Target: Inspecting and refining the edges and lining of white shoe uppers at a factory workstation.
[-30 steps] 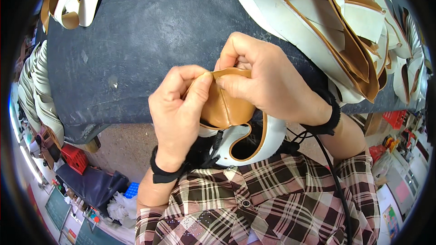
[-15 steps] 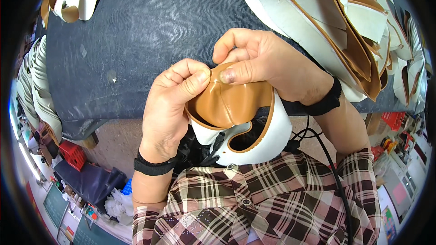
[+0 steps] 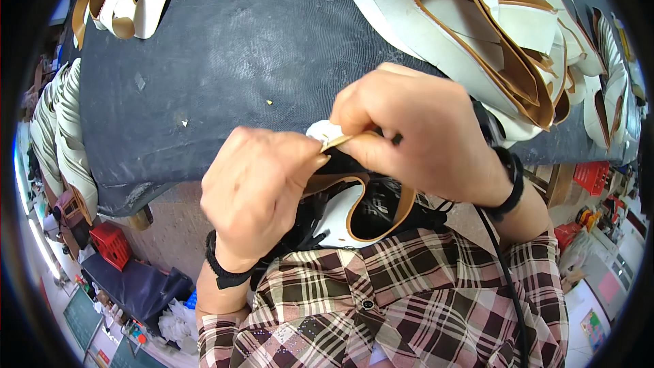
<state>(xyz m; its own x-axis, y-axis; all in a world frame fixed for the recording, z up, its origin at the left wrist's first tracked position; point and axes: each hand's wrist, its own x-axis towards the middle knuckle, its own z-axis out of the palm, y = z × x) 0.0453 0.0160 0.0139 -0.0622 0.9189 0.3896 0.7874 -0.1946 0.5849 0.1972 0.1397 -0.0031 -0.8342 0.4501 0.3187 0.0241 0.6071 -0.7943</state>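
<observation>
Both hands sit higher and closer to the camera than half a second ago, and the shoe upper has turned: then its tan outer face lay open between the hands, now only the white lining and the tan-bound rim show below them. Judgement: the piece has been flipped or folded so work shifts to its top edge.

Left of centre, the left hand point(image 3: 262, 194) is curled, back to the camera, fingers closed; thumb and forefinger pinch the near end of a thin tan edge. A black band circles its wrist.

Centre: the shoe upper point(image 3: 347, 215) hangs between the hands, over the lap, just off the near edge of the dark work table point(image 3: 225, 48), not resting on it. Its long axis runs roughly left to right and slightly downward to the right. The U-shaped opening faces up toward the hands; the curved closed end points down toward the plaid shirt point(image 3: 409, 300).

Right of centre, the right hand point(image 3: 419, 129) is closed over the upper's top edge, fingers folded tight, gripping the tan strip and a bit of white lining. Fingertips are hidden; exact grip cannot be told.

Far right, on the table: a stack of white and tan uppers point(image 3: 504, 41), well apart from the hands.
</observation>
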